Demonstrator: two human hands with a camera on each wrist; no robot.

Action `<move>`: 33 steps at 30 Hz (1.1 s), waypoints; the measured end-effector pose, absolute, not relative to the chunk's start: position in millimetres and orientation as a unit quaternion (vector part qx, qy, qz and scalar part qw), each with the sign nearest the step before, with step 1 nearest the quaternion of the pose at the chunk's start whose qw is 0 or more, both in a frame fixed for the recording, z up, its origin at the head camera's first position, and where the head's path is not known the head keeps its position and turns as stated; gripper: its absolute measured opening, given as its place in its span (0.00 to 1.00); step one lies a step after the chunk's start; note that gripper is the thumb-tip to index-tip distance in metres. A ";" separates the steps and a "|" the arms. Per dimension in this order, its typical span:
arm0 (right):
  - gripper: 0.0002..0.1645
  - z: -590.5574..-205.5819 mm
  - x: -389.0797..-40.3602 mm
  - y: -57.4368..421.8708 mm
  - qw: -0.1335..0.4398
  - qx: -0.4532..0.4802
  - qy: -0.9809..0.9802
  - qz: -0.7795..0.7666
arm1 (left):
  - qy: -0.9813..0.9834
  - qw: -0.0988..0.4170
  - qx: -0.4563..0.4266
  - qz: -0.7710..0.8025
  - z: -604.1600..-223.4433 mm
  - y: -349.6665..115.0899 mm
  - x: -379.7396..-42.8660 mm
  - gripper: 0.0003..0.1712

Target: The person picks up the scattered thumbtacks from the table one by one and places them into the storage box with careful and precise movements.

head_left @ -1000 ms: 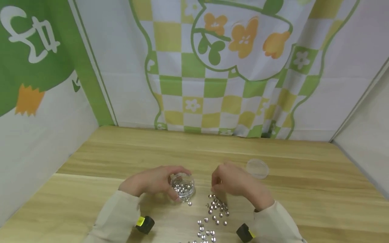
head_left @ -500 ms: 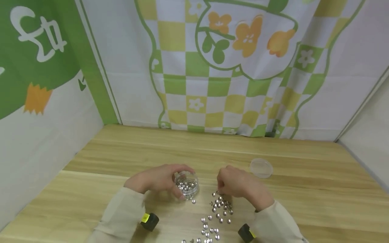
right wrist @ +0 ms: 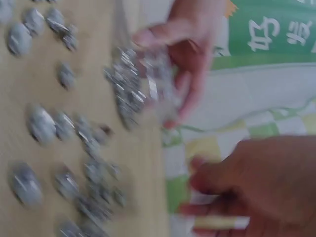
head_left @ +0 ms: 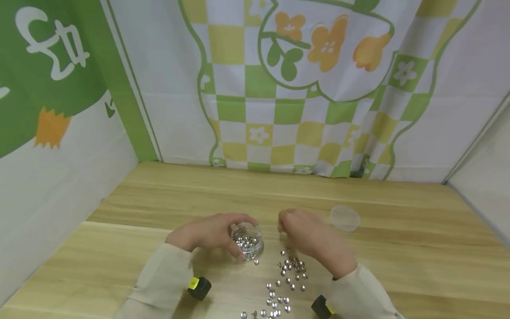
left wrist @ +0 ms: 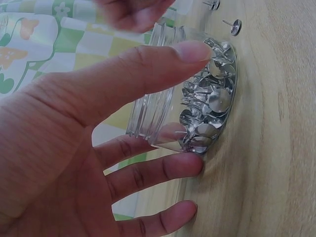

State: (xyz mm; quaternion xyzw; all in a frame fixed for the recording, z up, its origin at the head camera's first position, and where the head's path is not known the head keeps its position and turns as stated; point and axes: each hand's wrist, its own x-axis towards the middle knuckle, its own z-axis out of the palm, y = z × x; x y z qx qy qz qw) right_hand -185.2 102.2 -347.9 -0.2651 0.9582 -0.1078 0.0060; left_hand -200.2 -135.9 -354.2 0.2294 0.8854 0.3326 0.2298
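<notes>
Wood-grain desk (head_left: 179, 190): loose thumbtacks (head_left: 287, 262), lower centre of frame. Left hand (head_left: 213, 231) grips clear jar (left wrist: 159, 116) of thumbtacks, centre. Right hand (head_left: 312, 235), right of centre: grip indeterminate, blurred. Checked cloth (head_left: 260, 110) hangs behind, upper centre.

Hands: two, comprising one left hand (head_left: 213, 232) and one right hand (head_left: 308, 235). Clear jar (left wrist: 157, 113): one. Clear lid (head_left: 344, 218): one, right of center in the head view. Loose thumbtacks (head_left: 288, 280): approximately thirty, lower center of the head view; overlap prevents an exact count. This figure includes one single thumbtack (head_left: 256, 262) just beside the jar. Thumbtacks inside the jar (left wrist: 218, 100): many; stacking prevents a count. Black blocks (head_left: 200, 289): two, lower part of the frame, each with one yellow patch (head_left: 193, 283). Sleeves (head_left: 159, 274): two. Large orange flowers (head_left: 327, 43): three, top of the frame. Tabletop (head_left: 191, 186): one.
</notes>
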 end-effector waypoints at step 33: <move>0.07 -344.4 -188.0 118.7 0.106 -0.281 0.945 -0.131 | 0.881 0.238 0.219 0.344 -355.2 -134.9 -200.8 0.46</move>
